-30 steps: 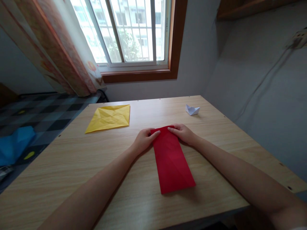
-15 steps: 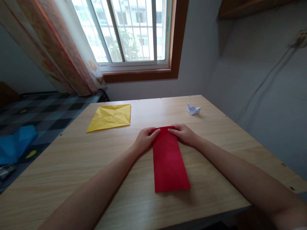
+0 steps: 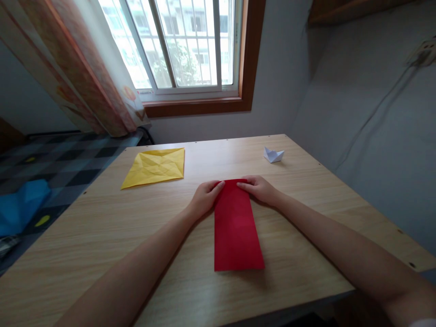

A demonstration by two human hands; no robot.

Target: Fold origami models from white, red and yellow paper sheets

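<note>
A long strip of red paper [image 3: 236,227] lies lengthwise in front of me on the wooden table. My left hand [image 3: 206,197] pinches its far left corner, thumb on top and fingers beneath or behind the sheet. At the far right corner, my right hand [image 3: 260,188] grips the same edge, the thumb again on top. The near end of the paper is free and seems slightly raised, with a shadow below it. The fingertips under the far edge are hidden.
A creased sheet of yellow paper [image 3: 156,167] lies at the table's back left. A small white paper boat [image 3: 273,155] stands at the back right. Left of the table [image 3: 136,236], a blue paper shape [image 3: 23,204] rests on a checked bedspread. A window [image 3: 190,45] is beyond.
The near end of the red paper has swung slightly left. Both hands keep their hold on the far corners, and the whole view has shifted a little.
</note>
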